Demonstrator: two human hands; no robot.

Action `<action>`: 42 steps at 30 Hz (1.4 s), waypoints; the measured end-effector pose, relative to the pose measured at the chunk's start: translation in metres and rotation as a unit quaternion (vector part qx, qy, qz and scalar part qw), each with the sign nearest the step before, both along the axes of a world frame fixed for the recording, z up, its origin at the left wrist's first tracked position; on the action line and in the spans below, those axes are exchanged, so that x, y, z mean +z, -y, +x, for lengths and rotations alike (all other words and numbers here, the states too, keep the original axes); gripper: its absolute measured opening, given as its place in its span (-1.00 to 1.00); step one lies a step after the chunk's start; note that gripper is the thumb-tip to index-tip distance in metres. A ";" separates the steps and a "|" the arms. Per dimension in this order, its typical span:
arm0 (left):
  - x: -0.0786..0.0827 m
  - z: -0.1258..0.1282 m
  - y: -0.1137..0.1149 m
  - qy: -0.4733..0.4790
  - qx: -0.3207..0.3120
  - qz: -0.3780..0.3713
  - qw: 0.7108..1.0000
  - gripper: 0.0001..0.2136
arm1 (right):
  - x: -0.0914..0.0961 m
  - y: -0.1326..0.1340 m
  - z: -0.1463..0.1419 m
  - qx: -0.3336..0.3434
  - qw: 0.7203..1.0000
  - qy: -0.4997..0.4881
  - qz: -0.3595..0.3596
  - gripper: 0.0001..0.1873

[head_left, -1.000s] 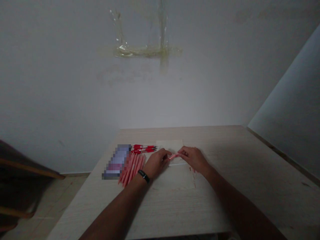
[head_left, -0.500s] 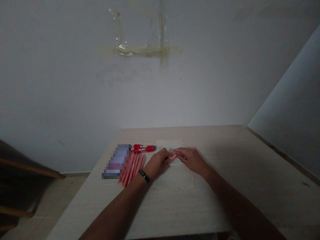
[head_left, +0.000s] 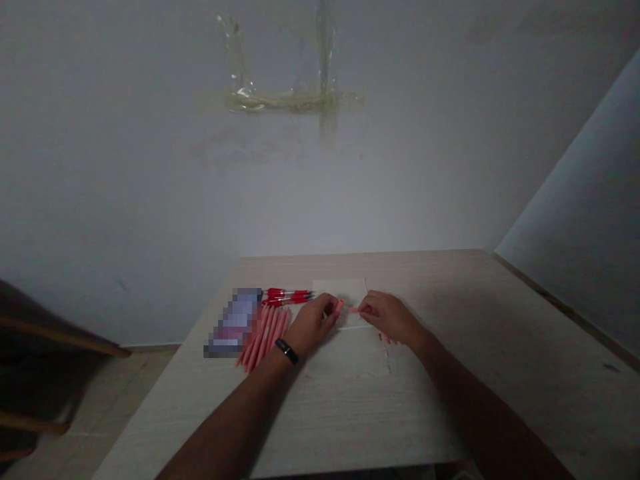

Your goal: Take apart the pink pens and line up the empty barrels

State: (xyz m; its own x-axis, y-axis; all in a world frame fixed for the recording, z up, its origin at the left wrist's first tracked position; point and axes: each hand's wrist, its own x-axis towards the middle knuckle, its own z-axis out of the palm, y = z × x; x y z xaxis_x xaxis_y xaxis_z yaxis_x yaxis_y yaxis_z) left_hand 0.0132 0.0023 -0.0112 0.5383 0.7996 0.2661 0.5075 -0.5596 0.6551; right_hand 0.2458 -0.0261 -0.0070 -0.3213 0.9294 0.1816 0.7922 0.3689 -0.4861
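My left hand [head_left: 313, 321] is closed, its fingertips pinching a short pink pen piece [head_left: 341, 306]. Across a small gap, my right hand [head_left: 391, 315] pinches a second, thinner pink pen piece [head_left: 353, 309]. Both hands hover just above pale paper sheets [head_left: 345, 353] on the table. Left of my left wrist, which wears a black band [head_left: 287, 351], lies a bundle of slim pink pens [head_left: 263, 339]. More pink tips [head_left: 389, 340] peek out below my right hand, mostly hidden by it.
Several red pens with clear barrels [head_left: 287, 297] lie behind the pink bundle. A pixelated flat rectangle [head_left: 234, 323] lies at the left. The pale wooden table [head_left: 340, 427] meets a wall [head_left: 350, 200] with old tape [head_left: 285, 101] on it. Dark furniture [head_left: 40, 373] stands at far left.
My hands have drawn apart, the right moving rightward. The pink pen that spanned them now shows as two pieces with a gap. Pink tips show below my right hand rather than behind it.
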 end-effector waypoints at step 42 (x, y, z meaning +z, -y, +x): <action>-0.004 -0.002 -0.002 -0.061 -0.051 0.012 0.997 -0.87 | 0.000 0.006 -0.012 0.051 0.996 -0.004 0.069 -0.93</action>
